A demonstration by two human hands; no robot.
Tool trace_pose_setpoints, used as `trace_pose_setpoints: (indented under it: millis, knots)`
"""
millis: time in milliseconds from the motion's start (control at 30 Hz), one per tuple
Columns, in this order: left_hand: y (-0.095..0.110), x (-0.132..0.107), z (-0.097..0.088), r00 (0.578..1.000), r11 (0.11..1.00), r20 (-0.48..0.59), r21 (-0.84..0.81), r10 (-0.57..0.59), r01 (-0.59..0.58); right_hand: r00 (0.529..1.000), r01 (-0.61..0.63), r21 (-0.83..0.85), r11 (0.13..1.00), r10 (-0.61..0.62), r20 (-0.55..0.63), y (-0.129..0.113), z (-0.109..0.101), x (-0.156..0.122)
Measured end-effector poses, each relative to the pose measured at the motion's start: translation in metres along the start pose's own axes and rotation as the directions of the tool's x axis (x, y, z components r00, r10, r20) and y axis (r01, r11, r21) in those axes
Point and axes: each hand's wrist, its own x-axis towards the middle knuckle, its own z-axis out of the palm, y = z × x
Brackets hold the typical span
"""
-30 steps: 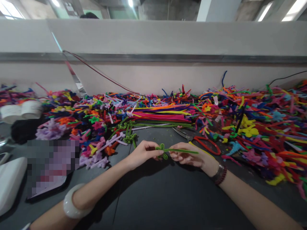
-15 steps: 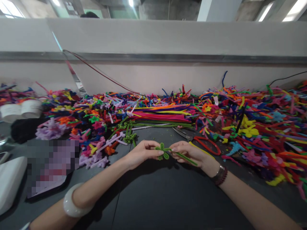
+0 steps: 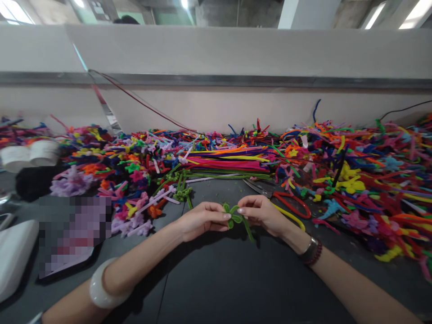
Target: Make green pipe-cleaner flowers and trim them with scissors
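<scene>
A green pipe-cleaner flower (image 3: 233, 218) with looped petals is pinched between my left hand (image 3: 202, 220) and my right hand (image 3: 259, 213). Its green stem (image 3: 248, 229) points down and to the right, below my right fingertips. Both hands' fingertips touch the petals, and part of the flower is hidden behind my fingers. Just beyond my right hand lie red-handled scissors (image 3: 290, 204), with a yellow pipe cleaner (image 3: 290, 216) beside them. My left wrist wears a white bangle (image 3: 108, 283), and my right wrist wears a watch or bracelet and beads (image 3: 312, 252).
Heaps of multicoloured pipe cleaners and finished flowers (image 3: 354, 189) cover the dark table's (image 3: 216, 279) far side against a pale wall. Bundled straight stems (image 3: 226, 164) and green flowers (image 3: 182, 193) lie ahead. A pixelated patch (image 3: 74, 236) and a white object (image 3: 15, 256) sit at left.
The flower has turned, and its stem has swung from pointing right to pointing down. My hands have drawn closer together around the flower.
</scene>
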Motion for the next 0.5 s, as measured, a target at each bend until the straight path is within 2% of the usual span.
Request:
trace_pose_setpoints:
  millis: [333, 500]
  knots:
    - [-0.007, 0.0, 0.006, 0.997, 0.995, 0.008, -0.06, 0.075, -0.075, 0.992, 0.125, 0.001, 0.992, -0.125, 0.009, 0.011, 0.003, 0.002]
    - [-0.006, 0.001, 0.007, 0.988, 0.988, -0.04, -0.027, 0.152, -0.153, 0.982, 0.172, -0.043, 0.984, -0.175, -0.07, 0.017, 0.006, 0.003]
